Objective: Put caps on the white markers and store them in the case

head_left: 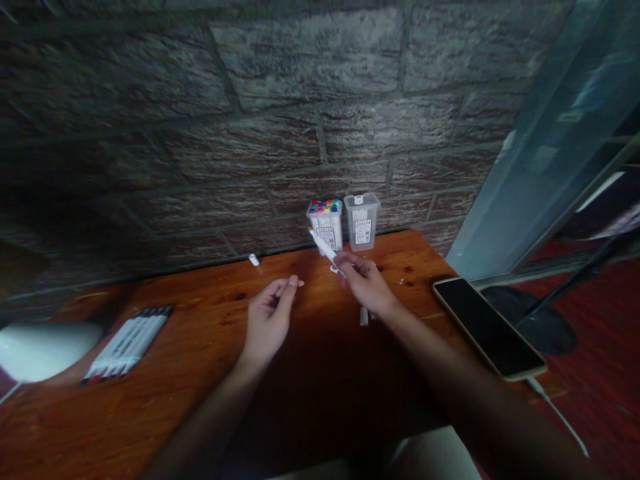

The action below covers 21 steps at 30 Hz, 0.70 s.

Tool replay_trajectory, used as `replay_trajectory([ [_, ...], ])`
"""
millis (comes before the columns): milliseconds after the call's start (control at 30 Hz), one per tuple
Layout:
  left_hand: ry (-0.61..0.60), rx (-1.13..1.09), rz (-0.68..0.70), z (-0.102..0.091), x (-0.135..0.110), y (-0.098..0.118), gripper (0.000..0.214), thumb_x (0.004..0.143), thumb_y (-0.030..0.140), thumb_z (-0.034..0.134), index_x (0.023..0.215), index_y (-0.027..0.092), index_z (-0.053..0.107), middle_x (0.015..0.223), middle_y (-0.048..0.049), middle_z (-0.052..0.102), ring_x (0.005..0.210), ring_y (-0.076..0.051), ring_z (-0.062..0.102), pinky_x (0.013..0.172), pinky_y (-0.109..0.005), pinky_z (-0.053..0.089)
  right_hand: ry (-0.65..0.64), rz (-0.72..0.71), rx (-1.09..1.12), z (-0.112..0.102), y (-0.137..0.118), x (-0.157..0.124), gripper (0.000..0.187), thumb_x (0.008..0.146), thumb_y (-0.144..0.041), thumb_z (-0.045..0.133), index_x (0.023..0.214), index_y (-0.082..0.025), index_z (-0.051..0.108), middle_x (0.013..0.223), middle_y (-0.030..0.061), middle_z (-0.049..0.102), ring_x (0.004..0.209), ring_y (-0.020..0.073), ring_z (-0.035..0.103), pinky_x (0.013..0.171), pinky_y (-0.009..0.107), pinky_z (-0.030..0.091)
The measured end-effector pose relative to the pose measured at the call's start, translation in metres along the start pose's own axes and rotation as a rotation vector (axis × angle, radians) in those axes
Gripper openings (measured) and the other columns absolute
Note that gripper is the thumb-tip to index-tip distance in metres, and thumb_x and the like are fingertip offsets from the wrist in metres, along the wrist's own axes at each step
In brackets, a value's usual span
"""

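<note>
My right hand point(361, 277) is closed around a white marker point(324, 245), whose orange end points up and left, in front of a see-through box point(336, 233) packed with markers with coloured ends. To its left, above the tabletop, my left hand point(273, 303) has thumb and forefinger pinched together; whether anything small is between them is hidden. A short white cap-like piece point(254, 259) lies near the wall. Below my right wrist is a small pale piece point(364, 317) on the wooden table point(210, 333).
A second see-through box point(362, 230) with a label stands beside the first, against the brick wall point(280, 153). Several white markers point(127, 343) lie in a row at left, near a white rounded object point(47, 350). A phone point(490, 327) with a cable rests at the right edge.
</note>
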<state>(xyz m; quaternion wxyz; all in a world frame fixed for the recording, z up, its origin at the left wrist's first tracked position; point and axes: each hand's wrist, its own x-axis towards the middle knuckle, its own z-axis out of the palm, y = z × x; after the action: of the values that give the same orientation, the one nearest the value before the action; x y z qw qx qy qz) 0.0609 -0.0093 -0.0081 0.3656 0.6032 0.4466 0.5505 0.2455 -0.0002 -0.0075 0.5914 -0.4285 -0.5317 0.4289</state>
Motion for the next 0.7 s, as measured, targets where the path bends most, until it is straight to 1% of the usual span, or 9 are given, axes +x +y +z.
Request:
replay_trajectory([
  [100, -0.003, -0.042, -0.021, 0.002, -0.001, 0.001, 0.029, 0.081, 0.044, 0.067, 0.089, 0.017, 0.072, 0.052, 0.0043, 0.046, 0.050, -0.011, 0.041, 0.048, -0.023, 0.029, -0.077, -0.002, 0.077, 0.006, -0.003, -0.005, 0.019, 0.081, -0.037, 0.066, 0.094, -0.023, 0.067, 0.077, -0.0021, 0.062, 0.065, 0.0102, 0.052, 0.062, 0.025, 0.042],
  [200, -0.010, -0.095, -0.054, 0.003, -0.001, 0.001, 0.030, 0.082, 0.045, 0.066, 0.094, 0.017, 0.069, 0.057, 0.0057, 0.043, 0.049, -0.008, 0.035, 0.046, -0.022, 0.025, -0.151, -0.010, 0.133, 0.015, -0.003, -0.011, 0.017, 0.076, -0.032, 0.072, 0.084, -0.021, 0.064, 0.080, -0.0020, 0.065, 0.069, 0.0100, 0.056, 0.067, 0.025, 0.045],
  [333, -0.019, -0.199, -0.096, 0.001, 0.001, 0.002, 0.028, 0.082, 0.044, 0.068, 0.086, 0.016, 0.066, 0.056, 0.0072, 0.036, 0.048, -0.007, 0.030, 0.044, -0.021, 0.023, -0.286, -0.039, 0.068, 0.015, -0.001, -0.012, 0.015, 0.079, -0.034, 0.070, 0.084, -0.020, 0.066, 0.080, -0.0005, 0.067, 0.072, 0.0119, 0.060, 0.070, 0.027, 0.047],
  [367, -0.008, -0.228, -0.097, 0.000, 0.002, 0.003, 0.027, 0.081, 0.043, 0.069, 0.083, 0.016, 0.065, 0.056, 0.0071, 0.037, 0.049, -0.007, 0.032, 0.045, -0.020, 0.026, -0.280, -0.052, 0.015, 0.009, -0.001, -0.010, 0.016, 0.082, -0.036, 0.067, 0.086, -0.021, 0.067, 0.082, 0.0007, 0.068, 0.074, 0.0130, 0.061, 0.071, 0.027, 0.047],
  [433, 0.031, -0.280, -0.086, -0.001, 0.004, 0.004, 0.026, 0.081, 0.042, 0.070, 0.079, 0.017, 0.063, 0.060, 0.0053, 0.046, 0.054, -0.007, 0.042, 0.051, -0.019, 0.036, -0.180, -0.093, -0.171, -0.008, 0.000, -0.003, 0.020, 0.086, -0.039, 0.061, 0.088, -0.021, 0.070, 0.087, 0.0035, 0.071, 0.077, 0.0153, 0.063, 0.073, 0.030, 0.048],
  [500, 0.043, -0.349, -0.096, -0.002, 0.006, 0.005, 0.027, 0.080, 0.043, 0.070, 0.081, 0.017, 0.063, 0.073, 0.0016, 0.058, 0.066, -0.010, 0.054, 0.064, -0.021, 0.047, 0.017, -0.152, -0.480, -0.030, 0.002, 0.007, 0.020, 0.087, -0.036, 0.060, 0.091, -0.021, 0.072, 0.090, 0.0057, 0.072, 0.076, 0.0174, 0.064, 0.073, 0.032, 0.048],
  [567, 0.006, -0.449, -0.145, -0.002, 0.006, 0.008, 0.030, 0.079, 0.045, 0.070, 0.087, 0.018, 0.062, 0.085, -0.0011, 0.064, 0.078, -0.013, 0.062, 0.073, -0.026, 0.052, 0.114, -0.142, -0.793, -0.049, 0.007, 0.015, 0.017, 0.086, -0.029, 0.060, 0.091, -0.020, 0.074, 0.092, 0.0083, 0.073, 0.077, 0.0204, 0.065, 0.075, 0.034, 0.047],
  [633, -0.073, -0.532, -0.214, 0.001, 0.003, 0.010, 0.031, 0.082, 0.047, 0.067, 0.094, 0.020, 0.059, 0.082, 0.0002, 0.063, 0.076, -0.014, 0.064, 0.068, -0.027, 0.054, 0.077, -0.062, -0.989, -0.061, 0.013, 0.019, 0.018, 0.086, -0.027, 0.060, 0.091, -0.020, 0.076, 0.094, 0.0098, 0.074, 0.080, 0.0225, 0.066, 0.076, 0.034, 0.047],
  [700, -0.162, -0.547, -0.255, 0.005, -0.001, 0.011, 0.031, 0.086, 0.049, 0.060, 0.102, 0.022, 0.057, 0.072, 0.0042, 0.056, 0.056, -0.010, 0.058, 0.053, -0.023, 0.051, 0.029, 0.020, -1.092, -0.063, 0.019, 0.020, 0.020, 0.086, -0.028, 0.059, 0.094, -0.022, 0.076, 0.097, 0.0093, 0.075, 0.085, 0.0225, 0.068, 0.078, 0.032, 0.048],
])
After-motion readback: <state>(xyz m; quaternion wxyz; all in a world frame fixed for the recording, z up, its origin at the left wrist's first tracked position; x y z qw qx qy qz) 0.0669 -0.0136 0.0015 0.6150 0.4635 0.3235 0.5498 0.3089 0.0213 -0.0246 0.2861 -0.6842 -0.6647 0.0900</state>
